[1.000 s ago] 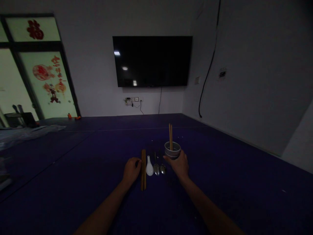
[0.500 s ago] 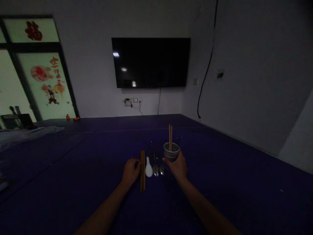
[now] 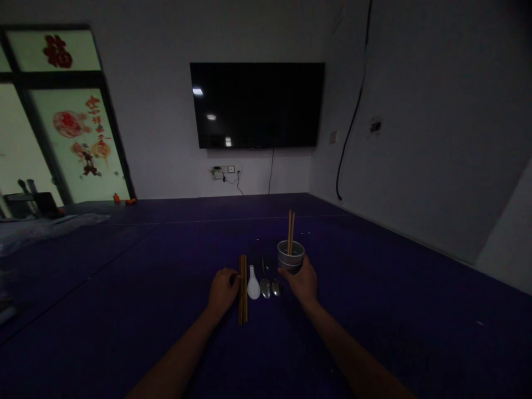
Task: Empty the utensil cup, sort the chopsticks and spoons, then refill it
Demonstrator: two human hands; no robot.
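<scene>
Cup (image 3: pixel 288 264) grey, thin pale band. Upright chopsticks (image 3: pixel 290 227) tan, loose chopsticks (image 3: pixel 244 291) yellow-brown. Soup spoon (image 3: pixel 254 290) plain white, metal spoons (image 3: pixel 265 288) silver. Surface (image 3: pixel 166 282) deep purple-blue. TV (image 3: pixel 257 105) black. Door glass (image 3: pixel 75 191) pale green, red-orange decorations (image 3: pixel 67 123).

A plain indoor room; home or office, I cannot tell. A TV (image 3: pixel 257 105) hangs on a pale wall (image 3: pixel 158 122) above sockets (image 3: pixel 231 169), and red decals (image 3: pixel 67 123) mark a door (image 3: pixel 77 188) at the left.

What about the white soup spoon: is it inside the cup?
No, the white soup spoon lies outside the cup, between some chopsticks and a metal spoon.
</scene>
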